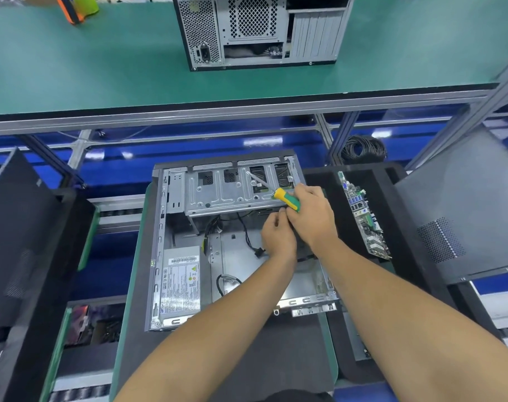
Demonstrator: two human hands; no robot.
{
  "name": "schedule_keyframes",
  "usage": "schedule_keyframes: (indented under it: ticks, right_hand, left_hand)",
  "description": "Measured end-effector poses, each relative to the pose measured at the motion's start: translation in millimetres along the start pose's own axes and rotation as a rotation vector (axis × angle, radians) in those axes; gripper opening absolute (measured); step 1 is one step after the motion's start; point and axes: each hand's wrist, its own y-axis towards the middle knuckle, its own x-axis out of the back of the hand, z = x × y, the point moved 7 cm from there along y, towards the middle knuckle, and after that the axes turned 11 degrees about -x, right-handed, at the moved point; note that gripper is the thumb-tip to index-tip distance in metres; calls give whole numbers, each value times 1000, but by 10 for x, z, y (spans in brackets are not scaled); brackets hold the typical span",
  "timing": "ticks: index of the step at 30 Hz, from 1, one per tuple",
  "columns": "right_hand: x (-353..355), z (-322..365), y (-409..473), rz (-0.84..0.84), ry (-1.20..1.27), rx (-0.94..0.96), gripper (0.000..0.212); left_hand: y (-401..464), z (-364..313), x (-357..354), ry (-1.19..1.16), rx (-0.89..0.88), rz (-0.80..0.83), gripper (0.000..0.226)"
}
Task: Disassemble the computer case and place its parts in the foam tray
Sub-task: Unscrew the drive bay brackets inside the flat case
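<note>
Computer case (pixel 189 250) lies open at frame centre; motherboard (pixel 363 216) already sits in the foam tray (pixel 328 181) at right. Power supply (pixel 180 282) and drive cage (pixel 223 190) remain. Right hand (pixel 313 216) grips the screwdriver (pixel 286 198); left hand (pixel 276 236) curls at the cage edge, hold unclear

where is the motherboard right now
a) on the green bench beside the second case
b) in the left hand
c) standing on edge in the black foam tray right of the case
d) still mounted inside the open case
c: the motherboard stands on edge in the foam tray right of the open case, whose floor is bare.
</note>
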Motion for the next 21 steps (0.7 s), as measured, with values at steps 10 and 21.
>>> schedule_keyframes:
  ticks: [10, 21]
  right_hand:
    - [-2, 2, 0, 6, -30, -14, 30]
    - [13, 15, -15, 28, 4, -19, 26]
  left_hand:
    - [-5, 1, -11, -40, -12, -36, 37]
    - [-9, 85, -54, -38, 107, -34, 33]
